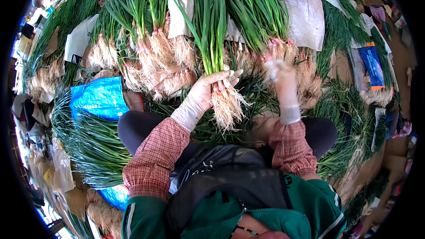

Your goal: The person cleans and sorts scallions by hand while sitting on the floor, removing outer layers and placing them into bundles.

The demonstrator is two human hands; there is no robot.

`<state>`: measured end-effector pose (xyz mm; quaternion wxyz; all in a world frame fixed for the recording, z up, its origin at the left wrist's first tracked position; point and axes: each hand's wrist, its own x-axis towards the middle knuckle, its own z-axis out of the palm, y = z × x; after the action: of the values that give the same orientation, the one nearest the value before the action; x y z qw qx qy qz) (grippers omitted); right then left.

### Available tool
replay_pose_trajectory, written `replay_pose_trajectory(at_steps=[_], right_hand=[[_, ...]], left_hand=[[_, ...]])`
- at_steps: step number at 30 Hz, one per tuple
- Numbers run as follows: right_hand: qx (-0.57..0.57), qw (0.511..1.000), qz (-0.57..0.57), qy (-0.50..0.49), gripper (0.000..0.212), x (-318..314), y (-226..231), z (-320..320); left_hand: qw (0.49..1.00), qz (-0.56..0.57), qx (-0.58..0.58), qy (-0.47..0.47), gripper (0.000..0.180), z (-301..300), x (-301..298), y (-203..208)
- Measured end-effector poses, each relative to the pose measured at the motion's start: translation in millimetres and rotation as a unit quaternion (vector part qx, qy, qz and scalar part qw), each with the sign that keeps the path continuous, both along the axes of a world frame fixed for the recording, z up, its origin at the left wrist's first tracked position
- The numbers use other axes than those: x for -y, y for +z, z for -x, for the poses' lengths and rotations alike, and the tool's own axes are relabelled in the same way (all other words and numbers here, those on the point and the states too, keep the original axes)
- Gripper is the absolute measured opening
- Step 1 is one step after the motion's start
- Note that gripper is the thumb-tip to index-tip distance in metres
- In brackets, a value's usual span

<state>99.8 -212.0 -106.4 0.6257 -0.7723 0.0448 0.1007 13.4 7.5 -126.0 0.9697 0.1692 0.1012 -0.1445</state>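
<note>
My left hand (204,87) is closed around a small bunch of spring onions (213,48), just under the middle of the view. Their green leaves rise away from me over the pile, and pale stringy roots (228,110) hang below my fingers. To the right, my right hand (284,79) is smeared by motion at the root end of a large bunch of spring onions (256,13) with pinkish bulbs. Whether its fingers grip anything is not visible. Both wrists have pale wraps below checked red sleeves.
More rooted spring onions (152,57) are heaped ahead on the left. White sheets (303,15) lie among the bunches. Beside my left knee, a blue plastic sheet (98,98) partly covers a stack of greens (99,144). Loose green leaves (343,128) are on the right, near a blue and orange packet (372,65).
</note>
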Motion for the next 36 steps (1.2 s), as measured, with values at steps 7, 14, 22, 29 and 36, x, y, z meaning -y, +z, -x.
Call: replay_pose_trajectory(at_steps=[7,14,22,29,36], right_hand=[[-0.048,0.974,-0.177,0.136,0.025,-44,-19,42],[-0.318,0.742,-0.591,-0.007,0.021,-76,-79,21],[0.01,0.982,-0.093,0.164,0.031,-79,-51,23],[-0.221,0.876,-0.425,0.057,0.018,-84,-74,29],[0.128,0.72,0.411,0.544,0.027,-66,-95,-1]], left_hand=[[0.99,-0.131,-0.052,0.007,0.018,0,6,0],[0.975,-0.218,-0.026,0.022,0.017,6,4,-5],[0.922,-0.384,-0.033,-0.032,0.009,7,9,-20],[0.928,-0.372,-0.028,-0.007,0.016,7,13,-19],[0.952,-0.306,-0.032,0.009,0.016,6,13,-7]])
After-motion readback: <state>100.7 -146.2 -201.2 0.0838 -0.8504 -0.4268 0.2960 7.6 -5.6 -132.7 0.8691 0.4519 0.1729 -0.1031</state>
